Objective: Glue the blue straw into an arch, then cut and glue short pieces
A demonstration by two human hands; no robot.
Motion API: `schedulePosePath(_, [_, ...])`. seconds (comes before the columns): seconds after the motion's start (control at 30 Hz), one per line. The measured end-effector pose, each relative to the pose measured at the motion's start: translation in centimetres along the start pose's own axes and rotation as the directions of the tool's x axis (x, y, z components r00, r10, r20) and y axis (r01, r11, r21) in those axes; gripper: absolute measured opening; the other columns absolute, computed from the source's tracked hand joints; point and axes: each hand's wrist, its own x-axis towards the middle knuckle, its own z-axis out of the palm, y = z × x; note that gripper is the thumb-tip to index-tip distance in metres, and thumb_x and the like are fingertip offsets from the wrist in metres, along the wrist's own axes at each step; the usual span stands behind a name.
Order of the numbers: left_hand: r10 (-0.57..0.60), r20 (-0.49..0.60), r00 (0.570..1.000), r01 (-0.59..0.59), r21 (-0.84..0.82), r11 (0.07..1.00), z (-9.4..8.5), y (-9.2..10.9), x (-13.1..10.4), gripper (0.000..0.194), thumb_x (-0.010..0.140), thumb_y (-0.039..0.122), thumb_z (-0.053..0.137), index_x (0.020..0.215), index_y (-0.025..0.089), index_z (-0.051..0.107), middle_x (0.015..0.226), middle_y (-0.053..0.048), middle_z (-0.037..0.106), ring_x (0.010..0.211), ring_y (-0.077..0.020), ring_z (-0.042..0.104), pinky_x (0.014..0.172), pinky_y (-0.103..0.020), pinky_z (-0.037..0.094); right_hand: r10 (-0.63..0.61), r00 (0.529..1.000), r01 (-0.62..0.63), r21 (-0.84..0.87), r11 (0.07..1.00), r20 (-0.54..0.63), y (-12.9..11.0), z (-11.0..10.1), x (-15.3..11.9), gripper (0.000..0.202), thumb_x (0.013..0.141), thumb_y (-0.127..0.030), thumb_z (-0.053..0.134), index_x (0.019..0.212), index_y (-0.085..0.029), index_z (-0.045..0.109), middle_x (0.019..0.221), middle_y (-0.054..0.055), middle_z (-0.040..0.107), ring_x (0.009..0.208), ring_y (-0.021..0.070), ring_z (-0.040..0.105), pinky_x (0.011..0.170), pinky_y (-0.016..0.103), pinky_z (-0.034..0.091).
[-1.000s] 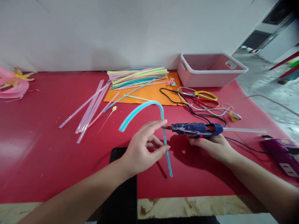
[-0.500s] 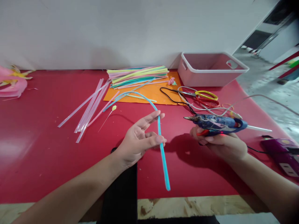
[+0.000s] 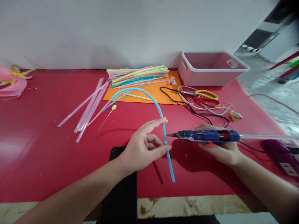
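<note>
A blue pipe cleaner [image 3: 154,100] arches up from the table and comes down through the fingers of my left hand [image 3: 144,147], which pinches it near its lower end. My right hand [image 3: 221,152] is wrapped round a dark blue hot glue gun [image 3: 198,136] with a small red light. Its metal nozzle points left, at or very close to the pipe cleaner between my left fingertips; whether they touch is hard to tell. A clear glue stick [image 3: 266,137] sticks out of the gun's back.
Behind lie bundled pipe cleaners [image 3: 140,74] on an orange envelope [image 3: 161,99], scissors [image 3: 206,96] among cables, and a pink bin [image 3: 210,77]. Pink strips [image 3: 88,112] and a yellow-tipped pin [image 3: 113,107] are left. A purple power strip [image 3: 280,155] sits right, a black phone-like slab [image 3: 121,189] in front.
The glue gun has moved left and levelled out, bringing its nozzle to the pipe cleaner. My left hand has shifted slightly right, and the pipe cleaner's arch is wider.
</note>
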Motion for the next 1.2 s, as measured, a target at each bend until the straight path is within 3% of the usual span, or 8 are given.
schedulePosePath(0.1, [0.039, -0.026, 0.999, -0.038, 0.034, 0.999, 0.1, 0.0, 0.0, 0.074, 0.08, 0.02, 0.081, 0.147, 0.024, 0.049, 0.1, -0.006, 0.069, 0.066, -0.0048, 0.059, 0.06, -0.014, 0.051, 0.0, 0.999, -0.001, 0.011, 1.0, 0.038, -0.9, 0.2, 0.1, 0.011, 0.08, -0.035, 0.071, 0.082, -0.025, 0.071, 0.073, 0.005, 0.067, 0.064, 0.0213, 0.059, 0.055, 0.033, 0.046])
schedulePosePath(0.17, [0.06, -0.039, 0.997, -0.058, 0.043, 0.997, 0.1, -0.1, 0.0, 0.071, 0.079, 0.02, 0.08, 0.144, 0.025, 0.052, 0.129, -0.012, 0.062, 0.069, -0.0035, 0.061, 0.065, -0.015, 0.054, 0.015, 0.999, -0.016, 0.016, 1.0, 0.049, -1.4, 0.4, 0.1, 0.014, 0.079, -0.037, 0.072, 0.082, -0.024, 0.072, 0.075, 0.007, 0.069, 0.066, 0.0224, 0.059, 0.056, 0.034, 0.046])
schedulePosePath(0.23, [0.071, -0.041, 0.997, -0.07, 0.048, 0.996, 0.1, -0.2, 0.1, 0.07, 0.079, 0.019, 0.08, 0.143, 0.025, 0.053, 0.145, -0.014, 0.053, 0.07, -0.0026, 0.062, 0.066, -0.015, 0.056, 0.029, 0.998, -0.029, 0.01, 1.0, 0.058, -1.7, 0.6, 0.1, 0.014, 0.077, -0.038, 0.073, 0.08, -0.024, 0.072, 0.074, 0.007, 0.069, 0.066, 0.0222, 0.059, 0.056, 0.034, 0.046])
schedulePosePath(0.7, [0.078, -0.056, 0.995, -0.075, 0.053, 0.996, 0.1, -0.2, 0.0, 0.072, 0.079, 0.021, 0.081, 0.145, 0.026, 0.051, 0.144, -0.015, 0.056, 0.069, -0.0028, 0.062, 0.061, -0.014, 0.055, -0.005, 0.999, 0.005, 0.0, 1.0, 0.052, -1.1, 0.5, 0.1, 0.011, 0.077, -0.032, 0.073, 0.082, -0.023, 0.073, 0.075, 0.006, 0.07, 0.064, 0.0215, 0.06, 0.053, 0.032, 0.044])
schedulePosePath(1.2, [0.11, -0.055, 0.992, -0.106, 0.072, 0.992, 0.2, -0.3, 0.0, 0.068, 0.08, 0.02, 0.08, 0.142, 0.026, 0.054, 0.153, -0.015, 0.047, 0.071, -0.0033, 0.064, 0.066, -0.015, 0.058, -0.007, 0.998, 0.009, -0.024, 1.0, 0.066, -0.6, 0.4, 0.0, 0.015, 0.078, -0.034, 0.072, 0.087, -0.022, 0.074, 0.077, 0.008, 0.07, 0.064, 0.022, 0.06, 0.053, 0.033, 0.045])
